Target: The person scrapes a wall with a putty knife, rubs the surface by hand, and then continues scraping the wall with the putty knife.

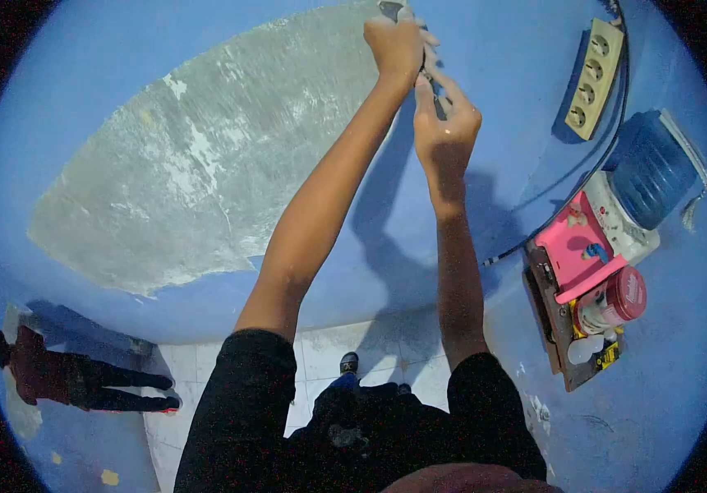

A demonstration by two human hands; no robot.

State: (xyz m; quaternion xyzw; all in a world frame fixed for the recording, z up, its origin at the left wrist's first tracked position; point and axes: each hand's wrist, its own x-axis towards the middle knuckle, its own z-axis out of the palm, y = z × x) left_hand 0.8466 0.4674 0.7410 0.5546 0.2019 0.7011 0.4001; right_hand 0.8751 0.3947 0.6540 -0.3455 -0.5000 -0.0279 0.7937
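Observation:
Both arms reach up to the blue wall [493,49], beside the upper right end of a large bare grey patch [230,140]. My left hand [394,49] is closed around a dark tool [389,10], which shows only in part above the fist. Just below and to the right, my right hand [448,115] has its thumb and fingers bent together near a small dark piece at the wall. What the right fingers hold is too small to make out. White scuffs mark the grey patch.
A power strip [594,80] with a black cable hangs at upper right. Below it, a pink and white dispenser [571,246] with a blue water bottle [656,168] and a red-lidded jar [626,293] stand on a wooden shelf. Another person [49,366] is at lower left.

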